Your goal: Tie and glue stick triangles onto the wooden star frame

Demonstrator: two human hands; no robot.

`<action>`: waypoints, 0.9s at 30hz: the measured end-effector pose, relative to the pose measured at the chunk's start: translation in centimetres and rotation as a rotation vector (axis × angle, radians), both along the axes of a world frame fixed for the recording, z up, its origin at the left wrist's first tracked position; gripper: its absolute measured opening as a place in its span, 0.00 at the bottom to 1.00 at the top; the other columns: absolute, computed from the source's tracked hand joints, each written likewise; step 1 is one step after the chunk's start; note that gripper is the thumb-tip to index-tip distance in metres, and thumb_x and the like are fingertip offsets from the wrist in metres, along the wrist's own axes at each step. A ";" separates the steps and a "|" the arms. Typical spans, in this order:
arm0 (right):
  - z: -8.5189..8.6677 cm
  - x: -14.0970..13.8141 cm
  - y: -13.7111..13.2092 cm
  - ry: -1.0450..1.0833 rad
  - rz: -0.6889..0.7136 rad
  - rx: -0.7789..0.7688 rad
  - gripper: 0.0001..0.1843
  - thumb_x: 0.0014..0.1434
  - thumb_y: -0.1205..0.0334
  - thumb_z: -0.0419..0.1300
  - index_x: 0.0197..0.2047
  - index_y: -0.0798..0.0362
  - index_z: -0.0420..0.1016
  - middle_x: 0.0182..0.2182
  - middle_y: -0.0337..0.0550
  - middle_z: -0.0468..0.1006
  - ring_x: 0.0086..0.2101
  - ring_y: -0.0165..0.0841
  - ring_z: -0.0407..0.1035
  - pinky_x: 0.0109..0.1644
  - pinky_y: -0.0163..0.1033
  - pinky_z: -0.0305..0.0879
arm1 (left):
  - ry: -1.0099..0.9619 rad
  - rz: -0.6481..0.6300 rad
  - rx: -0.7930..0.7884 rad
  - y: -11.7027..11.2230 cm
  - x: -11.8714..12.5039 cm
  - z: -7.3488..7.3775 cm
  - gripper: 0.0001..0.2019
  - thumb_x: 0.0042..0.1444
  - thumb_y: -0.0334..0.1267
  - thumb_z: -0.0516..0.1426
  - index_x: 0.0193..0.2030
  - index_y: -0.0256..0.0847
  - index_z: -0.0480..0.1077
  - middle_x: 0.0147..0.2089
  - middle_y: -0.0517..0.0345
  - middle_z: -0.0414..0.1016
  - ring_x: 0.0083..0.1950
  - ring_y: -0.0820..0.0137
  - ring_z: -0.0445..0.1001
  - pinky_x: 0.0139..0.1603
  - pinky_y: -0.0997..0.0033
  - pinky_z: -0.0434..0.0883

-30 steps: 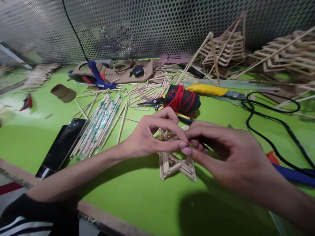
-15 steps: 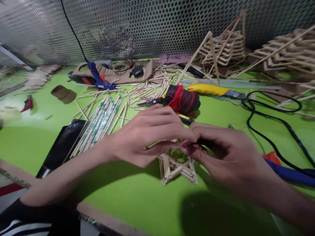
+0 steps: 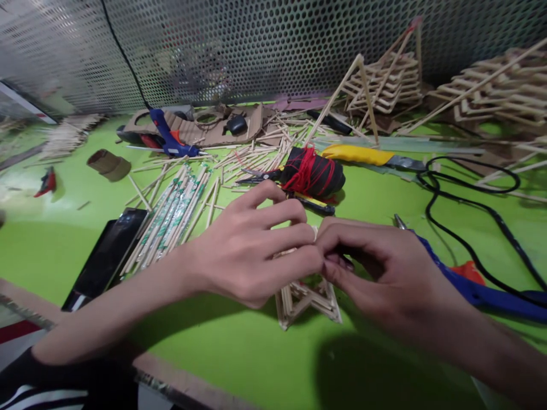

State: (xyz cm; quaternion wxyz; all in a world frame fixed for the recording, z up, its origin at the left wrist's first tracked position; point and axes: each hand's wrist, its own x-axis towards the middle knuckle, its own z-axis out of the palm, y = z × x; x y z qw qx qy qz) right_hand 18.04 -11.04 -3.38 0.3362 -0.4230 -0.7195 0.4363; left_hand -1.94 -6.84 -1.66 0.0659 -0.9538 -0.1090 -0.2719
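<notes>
In the head view, my left hand (image 3: 256, 247) curls its fingers over my right hand's (image 3: 380, 265) fingertips; its thumb is hidden, and I can't tell whether either hand pinches anything. The star-shaped stick frame (image 3: 291, 306) sits on the green table (image 3: 239, 347) beneath them, its upper part mostly covered. The picture's edge cuts off the blue glue gun (image 3: 481, 293).

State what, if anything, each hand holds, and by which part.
It cannot be told: the left hand and right hand come together over the star-shaped stick frame, and their fingers hide anything pinched there.
</notes>
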 end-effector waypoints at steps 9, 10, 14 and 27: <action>-0.2 0.1 -0.2 -0.003 0.023 0.006 0.09 0.56 0.73 0.54 0.27 0.52 0.67 0.24 0.34 0.68 0.25 0.26 0.60 0.26 0.31 0.56 | 0.063 -0.053 -0.061 0.2 -0.4 0.7 0.05 0.61 0.30 0.55 0.40 0.41 0.72 0.37 0.61 0.81 0.40 0.67 0.75 0.42 0.61 0.66; -0.2 0.1 -0.1 -0.002 0.022 0.007 0.09 0.55 0.74 0.54 0.27 0.52 0.68 0.24 0.34 0.68 0.25 0.25 0.60 0.26 0.31 0.56 | 0.062 -0.047 -0.060 0.2 -0.3 0.7 0.04 0.61 0.31 0.56 0.38 0.42 0.72 0.37 0.62 0.81 0.40 0.68 0.75 0.42 0.62 0.66; 0.0 -0.1 0.0 0.000 0.021 0.000 0.08 0.55 0.73 0.56 0.27 0.53 0.69 0.23 0.34 0.68 0.24 0.25 0.60 0.26 0.31 0.56 | 0.033 -0.021 -0.057 0.0 -0.4 0.9 0.04 0.61 0.31 0.57 0.35 0.41 0.72 0.35 0.63 0.81 0.39 0.68 0.74 0.42 0.61 0.66; 0.1 -0.1 -0.1 -0.011 0.023 0.008 0.10 0.56 0.73 0.51 0.26 0.53 0.68 0.22 0.35 0.68 0.23 0.25 0.59 0.25 0.31 0.55 | 0.121 0.009 0.006 -0.3 -0.1 0.0 0.08 0.60 0.28 0.50 0.40 0.41 0.69 0.34 0.59 0.76 0.37 0.64 0.70 0.41 0.58 0.63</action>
